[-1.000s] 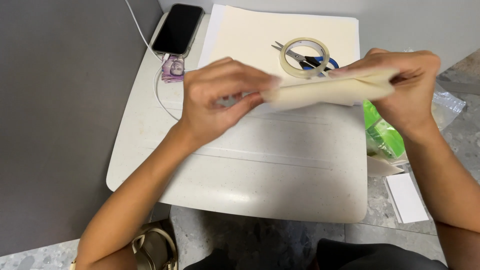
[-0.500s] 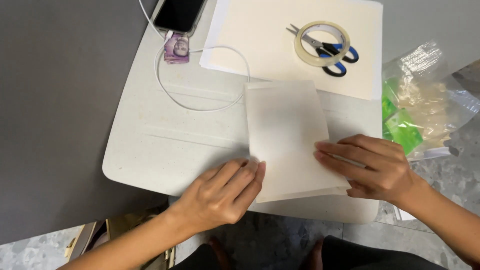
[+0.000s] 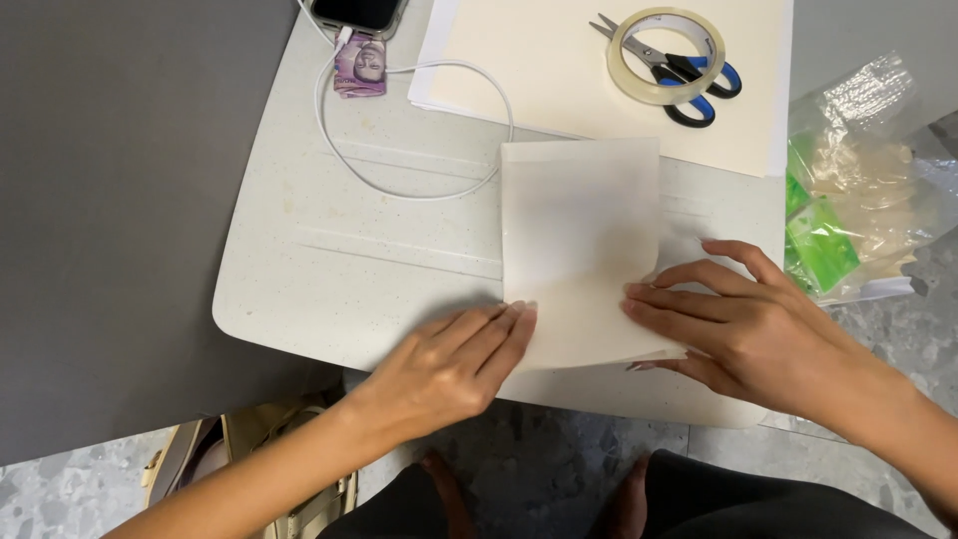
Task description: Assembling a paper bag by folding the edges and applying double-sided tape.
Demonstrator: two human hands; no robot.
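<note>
A folded cream sheet of paper (image 3: 581, 235) lies flat on the small white table (image 3: 329, 289), its long side running away from me. My left hand (image 3: 454, 364) rests palm down with its fingertips on the sheet's near left corner. My right hand (image 3: 743, 324) lies flat at the sheet's near right edge, fingers spread and pressing the paper onto the table. Neither hand grips anything.
At the back lie a larger cream sheet (image 3: 539, 60), a roll of clear tape (image 3: 667, 55) and blue-handled scissors (image 3: 689, 80). A phone (image 3: 359, 12) with a white cable (image 3: 419, 170) sits back left. A clear plastic bag with green items (image 3: 858, 215) lies right. A bag (image 3: 249, 459) stands on the floor.
A second ago both hands held the folded paper up in the air. It now lies flat on the table, and the hands have settled on its near edge.
</note>
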